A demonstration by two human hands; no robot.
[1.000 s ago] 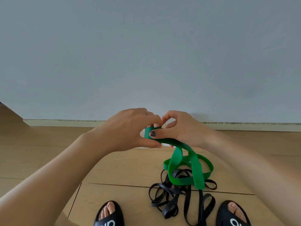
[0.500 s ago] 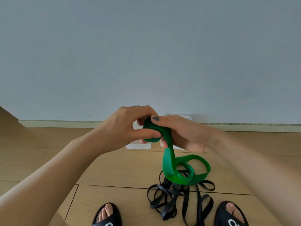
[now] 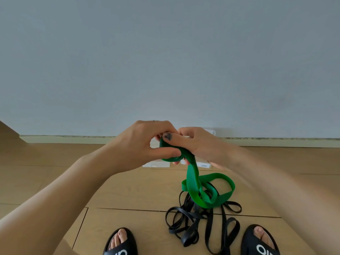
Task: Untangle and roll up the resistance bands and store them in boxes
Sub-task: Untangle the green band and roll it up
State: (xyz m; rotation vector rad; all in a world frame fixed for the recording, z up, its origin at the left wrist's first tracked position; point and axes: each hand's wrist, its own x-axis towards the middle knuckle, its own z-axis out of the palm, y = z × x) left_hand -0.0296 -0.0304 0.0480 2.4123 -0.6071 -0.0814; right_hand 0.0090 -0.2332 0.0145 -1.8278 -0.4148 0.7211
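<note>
A pale grey wall (image 3: 169, 57) fills the upper half of the view and meets a wooden floor (image 3: 128, 192) along a light skirting board (image 3: 73, 139). The boards run open to the left and right of the hands; a darker slanted edge cuts into the far left corner.

On the floor between two black slides, the left slide (image 3: 120, 243) and the right slide (image 3: 260, 240), lies one tangle of black bands (image 3: 200, 221), its loops spreading toward the right foot. One green band (image 3: 204, 192) rests its loose loops on top of that tangle, and a single strand rises from them to the hands.

Behind the hands, against the skirting, two white boxes (image 3: 156, 164) show only in slivers; their insides are hidden.

The left hand (image 3: 145, 144) curls its fingers and thumb round a small green roll, the thumb pressing along its lower side. The right hand (image 3: 195, 144) pinches the same roll from the other side, its dark-nailed thumb laid over the top.

Compared with half a second ago, the roll is slightly thicker, less loose green lies on the floor, and the right thumb has slid further over the roll. Hands, feet and black tangle sit in much the same places.
</note>
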